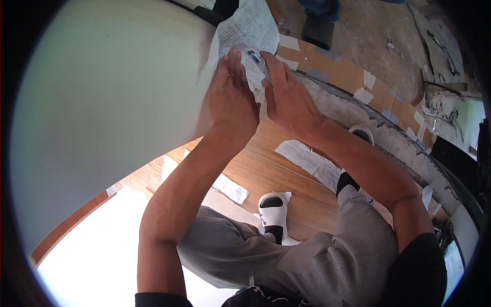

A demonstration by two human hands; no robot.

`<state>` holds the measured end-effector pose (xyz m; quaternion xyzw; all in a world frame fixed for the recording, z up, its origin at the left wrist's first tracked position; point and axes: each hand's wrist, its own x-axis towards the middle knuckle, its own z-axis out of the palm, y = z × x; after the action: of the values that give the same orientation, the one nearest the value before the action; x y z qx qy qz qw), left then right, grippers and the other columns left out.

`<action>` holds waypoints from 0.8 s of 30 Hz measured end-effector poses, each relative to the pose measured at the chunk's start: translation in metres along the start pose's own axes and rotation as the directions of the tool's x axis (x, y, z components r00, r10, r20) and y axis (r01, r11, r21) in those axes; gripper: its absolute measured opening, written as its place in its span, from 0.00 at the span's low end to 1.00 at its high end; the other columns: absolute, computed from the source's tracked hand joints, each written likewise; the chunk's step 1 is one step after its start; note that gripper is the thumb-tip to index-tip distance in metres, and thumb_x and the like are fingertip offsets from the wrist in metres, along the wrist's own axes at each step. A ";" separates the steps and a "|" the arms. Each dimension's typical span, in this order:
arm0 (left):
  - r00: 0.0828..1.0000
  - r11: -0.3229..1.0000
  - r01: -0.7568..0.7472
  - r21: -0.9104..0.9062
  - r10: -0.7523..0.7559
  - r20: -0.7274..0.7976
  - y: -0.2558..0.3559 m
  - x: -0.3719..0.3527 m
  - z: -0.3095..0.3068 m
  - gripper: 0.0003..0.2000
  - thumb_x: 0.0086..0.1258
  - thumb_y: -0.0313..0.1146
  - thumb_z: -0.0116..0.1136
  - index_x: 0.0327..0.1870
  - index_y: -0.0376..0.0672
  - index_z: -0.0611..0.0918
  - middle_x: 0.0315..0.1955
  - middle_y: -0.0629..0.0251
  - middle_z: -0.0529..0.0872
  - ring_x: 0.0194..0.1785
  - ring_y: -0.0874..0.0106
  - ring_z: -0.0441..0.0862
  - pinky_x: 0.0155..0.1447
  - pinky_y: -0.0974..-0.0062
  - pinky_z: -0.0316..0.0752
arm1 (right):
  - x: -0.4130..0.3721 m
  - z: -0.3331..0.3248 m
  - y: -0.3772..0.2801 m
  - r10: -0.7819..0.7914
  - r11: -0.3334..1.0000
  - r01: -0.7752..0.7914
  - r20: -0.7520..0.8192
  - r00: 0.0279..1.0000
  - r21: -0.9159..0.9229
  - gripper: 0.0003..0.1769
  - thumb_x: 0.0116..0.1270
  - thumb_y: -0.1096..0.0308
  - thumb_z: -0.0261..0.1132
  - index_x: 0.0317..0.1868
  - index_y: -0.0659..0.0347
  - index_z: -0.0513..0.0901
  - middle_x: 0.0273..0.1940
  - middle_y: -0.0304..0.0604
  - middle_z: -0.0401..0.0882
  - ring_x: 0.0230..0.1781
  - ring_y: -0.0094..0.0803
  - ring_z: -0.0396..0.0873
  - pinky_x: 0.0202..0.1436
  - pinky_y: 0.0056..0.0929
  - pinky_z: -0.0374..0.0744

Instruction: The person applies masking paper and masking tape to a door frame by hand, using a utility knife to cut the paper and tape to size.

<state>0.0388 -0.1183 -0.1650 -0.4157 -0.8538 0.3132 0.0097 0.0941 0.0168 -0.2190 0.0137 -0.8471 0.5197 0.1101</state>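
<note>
At the edge of a pale, smooth panel [117, 82], a sheet of printed paper [250, 28] stands against the corner. My left hand [232, 94] lies along that edge with its fingers stretched out over the lower part of the paper. Just beside it, my right hand [294, 100] holds a small clear, ridged object with a shiny silver-blue part [257, 57] between thumb and fingers. Its exact kind is hard to make out. The object is close against the paper, and whether it touches cannot be seen.
Below is a wood-look floor [302, 189] with printed paper strips [309, 158] on it. My white slipper [272, 209] rests there. Taped cardboard [337, 71] runs along a rough concrete ledge [335, 100]. Another person's dark shoe [318, 33] is at the top.
</note>
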 end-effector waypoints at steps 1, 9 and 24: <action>1.000 1.000 -0.005 0.003 0.005 0.001 0.000 -0.001 -0.001 0.38 0.72 0.52 0.56 0.67 0.20 0.73 0.73 0.38 0.71 0.83 0.55 0.57 0.86 0.61 0.37 | 0.001 0.001 0.002 -0.002 1.000 0.002 -0.014 1.000 -0.010 0.32 0.70 0.79 0.58 0.73 0.66 0.59 0.51 0.70 0.76 0.40 0.68 0.81 0.42 0.56 0.82; 0.989 0.933 0.101 -0.344 -0.056 0.138 -0.016 0.001 -0.053 0.24 0.69 0.43 0.64 0.59 0.33 0.81 0.63 0.47 0.80 0.68 0.54 0.76 0.72 0.60 0.66 | 0.011 -0.002 0.009 -0.017 0.999 0.017 0.016 1.000 -0.044 0.31 0.72 0.78 0.57 0.73 0.66 0.59 0.53 0.70 0.76 0.40 0.68 0.82 0.41 0.56 0.82; 0.982 0.985 -0.120 0.127 0.137 -0.132 -0.034 -0.012 -0.037 0.18 0.70 0.33 0.58 0.59 0.35 0.82 0.72 0.51 0.73 0.73 0.59 0.70 0.78 0.65 0.60 | -0.007 -0.008 0.033 0.047 0.999 -0.049 0.121 0.992 0.020 0.28 0.76 0.75 0.54 0.73 0.65 0.59 0.57 0.70 0.76 0.43 0.64 0.83 0.48 0.57 0.81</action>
<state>0.0331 -0.1231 -0.1134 -0.4898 -0.8022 0.3332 0.0742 0.0975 0.0382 -0.2458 0.0261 -0.8462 0.5302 0.0459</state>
